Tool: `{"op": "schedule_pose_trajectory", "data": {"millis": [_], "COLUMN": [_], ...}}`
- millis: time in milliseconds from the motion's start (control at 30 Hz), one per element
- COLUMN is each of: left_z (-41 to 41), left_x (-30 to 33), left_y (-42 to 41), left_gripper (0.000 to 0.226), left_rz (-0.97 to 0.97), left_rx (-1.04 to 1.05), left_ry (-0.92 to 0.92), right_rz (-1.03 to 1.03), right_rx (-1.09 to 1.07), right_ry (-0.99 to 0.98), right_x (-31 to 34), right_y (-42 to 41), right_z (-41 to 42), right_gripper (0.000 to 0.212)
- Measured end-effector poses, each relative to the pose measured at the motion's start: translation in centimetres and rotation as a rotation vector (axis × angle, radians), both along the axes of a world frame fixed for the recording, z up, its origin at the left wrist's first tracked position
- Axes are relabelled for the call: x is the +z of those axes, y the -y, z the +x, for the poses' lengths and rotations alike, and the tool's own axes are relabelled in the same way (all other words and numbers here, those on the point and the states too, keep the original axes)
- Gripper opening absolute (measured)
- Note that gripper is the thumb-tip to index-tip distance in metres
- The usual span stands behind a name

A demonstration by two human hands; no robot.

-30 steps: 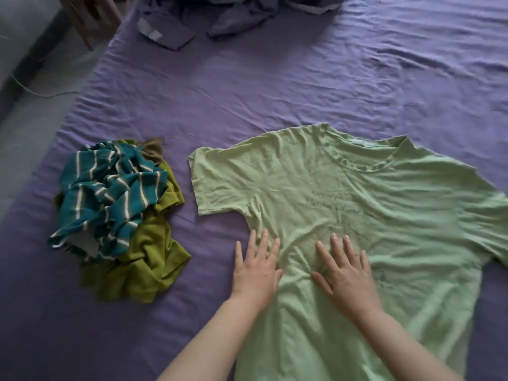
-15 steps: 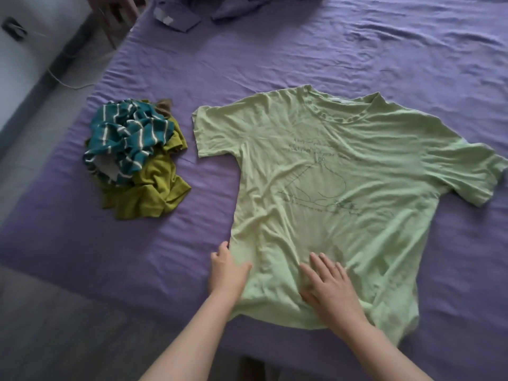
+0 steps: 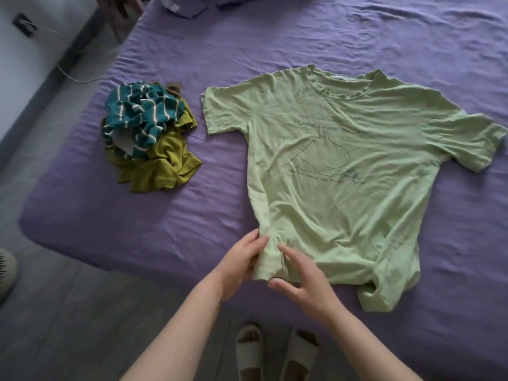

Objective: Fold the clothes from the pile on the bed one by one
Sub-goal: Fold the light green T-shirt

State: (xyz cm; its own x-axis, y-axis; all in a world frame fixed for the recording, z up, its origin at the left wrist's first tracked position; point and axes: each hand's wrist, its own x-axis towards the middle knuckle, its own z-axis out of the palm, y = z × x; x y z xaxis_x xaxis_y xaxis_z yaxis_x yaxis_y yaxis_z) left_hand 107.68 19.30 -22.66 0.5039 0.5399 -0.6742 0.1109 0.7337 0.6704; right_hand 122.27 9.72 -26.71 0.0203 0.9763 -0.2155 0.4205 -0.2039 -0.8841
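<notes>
With my left hand (image 3: 242, 259) pinching the near-left hem corner of the light green T-shirt (image 3: 343, 171) spread on the bed (image 3: 275, 42) and my right hand (image 3: 305, 281) open beside it, I judged that corner needed pulling taut and flat before folding.

T-shirt (image 3: 343, 182) lies flat on the bed (image 3: 275, 45), front up, collar at the far side, hem at the near edge. Left of the T-shirt, apart from it: crumpled pile (image 3: 148, 136), striped garment (image 3: 140, 114) on top of a second garment (image 3: 162, 166). Left hand (image 3: 242, 261) and right hand (image 3: 305, 284) at the T-shirt's near left hem corner, touching it. Beyond the T-shirt, at the bed's far edge: more cloth (image 3: 187, 5). Nearer than the T-shirt, on the floor (image 3: 68, 325): two slippered feet (image 3: 275, 350).
</notes>
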Motion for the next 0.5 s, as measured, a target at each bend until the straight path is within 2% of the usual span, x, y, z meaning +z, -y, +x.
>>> {"op": "schedule_pose_trajectory", "data": {"millis": [67, 100, 200, 267, 333, 400, 467, 500], "left_z": [0.6, 1.2, 3.3, 4.8, 6.0, 6.8, 7.3, 7.4], "left_x": [0.9, 1.0, 1.0, 0.6, 0.0, -0.3, -0.8, -1.0], "left_y": [-0.3, -0.6, -1.3, -1.4, -1.1, -0.3, 0.1, 0.2], "left_gripper": [0.043, 0.045, 0.05, 0.049, 0.06, 0.071, 0.075, 0.075], "left_rz": [-0.042, -0.053, -0.038, 0.062, 0.164, 0.204, 0.188, 0.201], "left_rx": [0.015, 0.019, -0.028, -0.081, -0.155, -0.218, -0.219, -0.221], "left_ry": [0.101, 0.13, 0.174, 0.082, -0.014, 0.002, 0.035, 0.04], "right_rz": [-0.091, -0.098, -0.083, -0.068, -0.057, -0.062, -0.082, -0.085], "right_rx": [-0.183, -0.283, -0.635, -0.857, -0.921, -0.9, -0.852, -0.842], "right_ry": [-0.269, -0.349, -0.496, -0.629, -0.75, -0.83, -0.735, -0.666], "right_x": [0.2, 0.1, 1.2, 2.0, 2.4, 2.4, 2.1, 2.0], "right_y": [0.0, 0.1, -0.5, -1.2, -1.5, -1.4, -1.3, -1.2], "right_z": [-1.0, -0.9, 0.7, 2.1, 3.2, 3.7, 3.9, 4.1], "right_gripper": [0.073, 0.066, 0.024, 0.019, 0.015, 0.018, 0.03, 0.027]}}
